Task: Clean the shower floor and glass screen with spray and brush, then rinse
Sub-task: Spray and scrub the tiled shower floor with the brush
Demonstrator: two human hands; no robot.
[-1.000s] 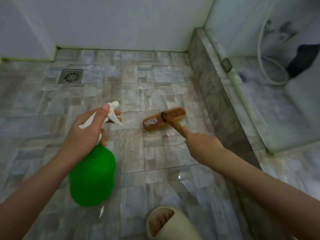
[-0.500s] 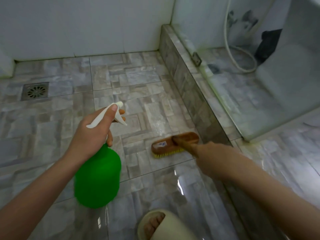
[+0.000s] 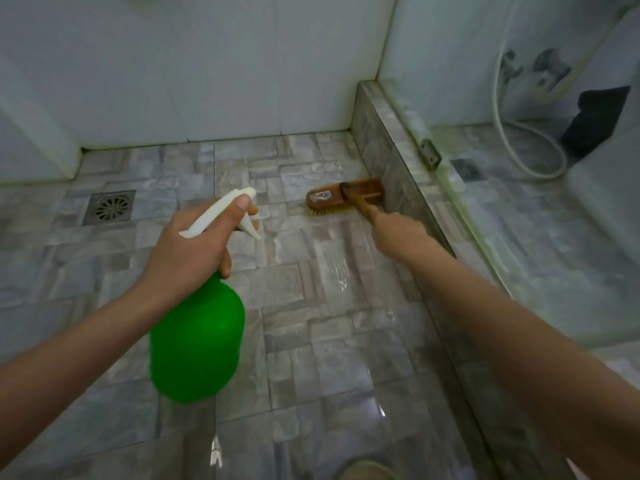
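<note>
My left hand [image 3: 188,245] grips the neck of a green spray bottle [image 3: 197,341] with a white trigger head, held above the wet grey tiled shower floor [image 3: 311,306]. My right hand [image 3: 398,233] holds the wooden handle of a brown scrubbing brush [image 3: 341,197]. The brush head rests bristles down on the tiles, close against the low tiled kerb [image 3: 384,157] at the right. The glass screen [image 3: 540,161] rises from that kerb, with a metal hinge at its foot.
A round floor drain [image 3: 110,206] sits in the tiles at the back left. White walls close off the back. Behind the glass hang a white hose [image 3: 509,133] and taps, with a dark cloth beside them. The toe of a slipper [image 3: 363,471] shows at the bottom edge.
The brush was pulled back toward me, then pushed out again toward the kerb's far end. The view swung left then right. The spray bottle stayed in my left hand.
</note>
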